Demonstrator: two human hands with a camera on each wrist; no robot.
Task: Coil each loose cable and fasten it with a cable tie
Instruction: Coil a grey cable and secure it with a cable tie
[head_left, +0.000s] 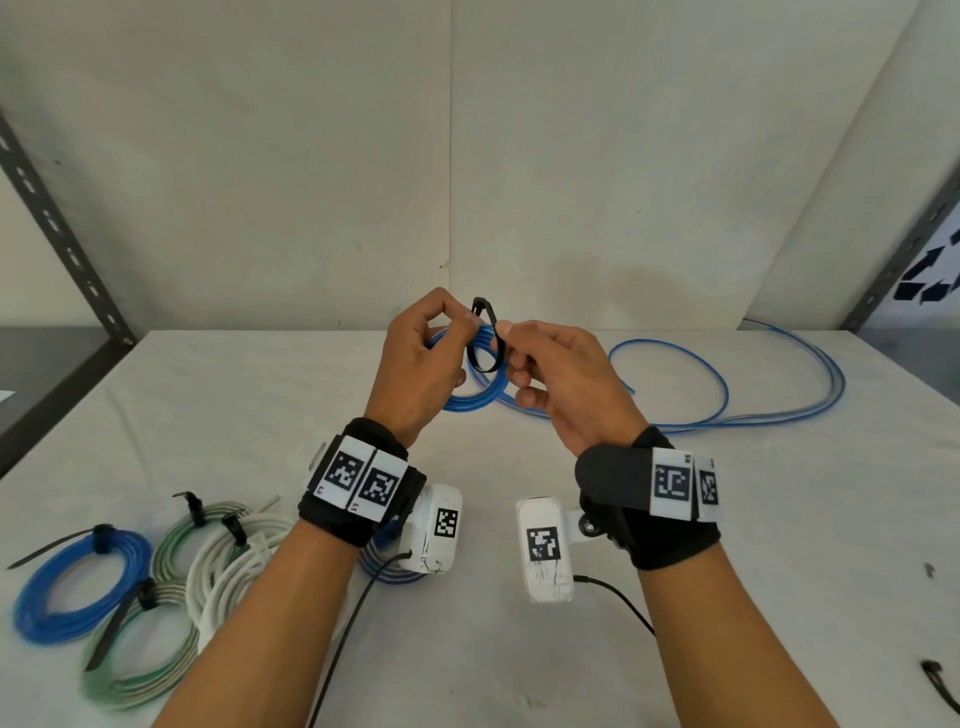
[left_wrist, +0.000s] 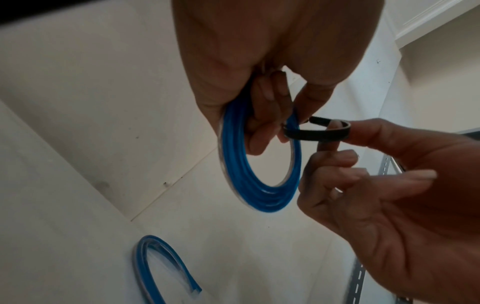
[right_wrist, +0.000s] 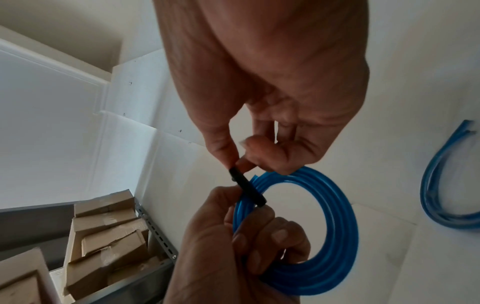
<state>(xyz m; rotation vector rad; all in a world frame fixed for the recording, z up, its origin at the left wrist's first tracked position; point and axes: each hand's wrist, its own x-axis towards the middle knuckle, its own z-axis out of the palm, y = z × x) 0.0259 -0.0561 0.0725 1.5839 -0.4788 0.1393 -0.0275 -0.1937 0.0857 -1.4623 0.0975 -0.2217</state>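
A small coil of blue cable is held above the white desk in the left hand, whose fingers are curled through and around the coil's upper edge, as is seen in the left wrist view. A black cable tie is looped around the strands of this coil; its one end is pinched between thumb and forefinger of the left hand, and its other side is pinched by the thumb and forefinger of the right hand, the remaining fingers of that hand being loosely bent. In the right wrist view the tie is seen crossing the coil at its upper left, between the two hands. The loop of the tie is wide and lies loosely about the strands. Behind the hands, toward the far right of the desk, loose blue cable is spread in long open curves. At the near left of the desk, finished coils are gathered close together, each bound with a black tie: a blue coil, two green-and-white coils, and a white coil; a further bluish coil is partly hidden beneath the left wrist. A spare black tie lies at the near right edge of the desk. Cardboard boxes on metal shelving are seen in the right wrist view.
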